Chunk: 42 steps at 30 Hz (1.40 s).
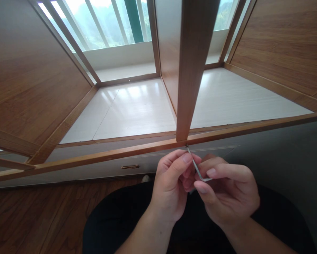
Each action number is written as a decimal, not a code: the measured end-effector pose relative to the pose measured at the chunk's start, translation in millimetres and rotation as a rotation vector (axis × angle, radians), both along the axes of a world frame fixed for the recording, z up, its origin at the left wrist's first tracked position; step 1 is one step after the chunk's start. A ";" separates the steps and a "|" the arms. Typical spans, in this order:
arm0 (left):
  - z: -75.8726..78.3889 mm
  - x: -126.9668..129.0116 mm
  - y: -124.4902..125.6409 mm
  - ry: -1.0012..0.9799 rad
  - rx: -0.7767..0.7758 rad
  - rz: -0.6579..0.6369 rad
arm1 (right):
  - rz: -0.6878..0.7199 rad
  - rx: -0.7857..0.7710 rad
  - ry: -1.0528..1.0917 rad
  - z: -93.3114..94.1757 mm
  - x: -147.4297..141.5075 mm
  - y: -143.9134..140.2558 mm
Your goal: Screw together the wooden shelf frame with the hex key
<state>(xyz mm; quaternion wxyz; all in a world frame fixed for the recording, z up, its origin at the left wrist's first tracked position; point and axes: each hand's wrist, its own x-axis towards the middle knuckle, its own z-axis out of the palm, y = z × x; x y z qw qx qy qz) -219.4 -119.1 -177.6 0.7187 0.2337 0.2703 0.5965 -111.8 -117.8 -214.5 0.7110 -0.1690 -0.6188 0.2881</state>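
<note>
One L-shaped metal key is slanting below the wooden rail, its tip meeting a small fastener near the post. Left hand: fingers are pinching the shaft; right hand: fingers are grasping the short end.

Key: L-shaped, grey metal, thin; long arm slanting up and slightly left, short arm pointing right. Tip at small dark fastener on near side of rail; whether seated, too small to tell. Rail: brown wood, narrow, rising gently rightward. Post: brown wood, meeting rail just above fastener.
</note>
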 end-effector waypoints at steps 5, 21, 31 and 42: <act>-1.8 -0.5 0.3 -0.011 -0.004 -0.005 | -0.028 0.018 0.006 0.9 -0.7 -0.5; -0.6 0.2 0.0 -0.058 -0.024 -0.036 | -0.019 0.096 -0.049 1.6 2.1 2.5; 0.4 -0.3 0.0 -0.060 -0.032 -0.031 | -0.007 0.086 -0.045 2.6 3.4 2.6; -0.4 0.1 0.4 -0.079 -0.039 -0.034 | -0.002 0.079 -0.018 -0.3 1.3 3.2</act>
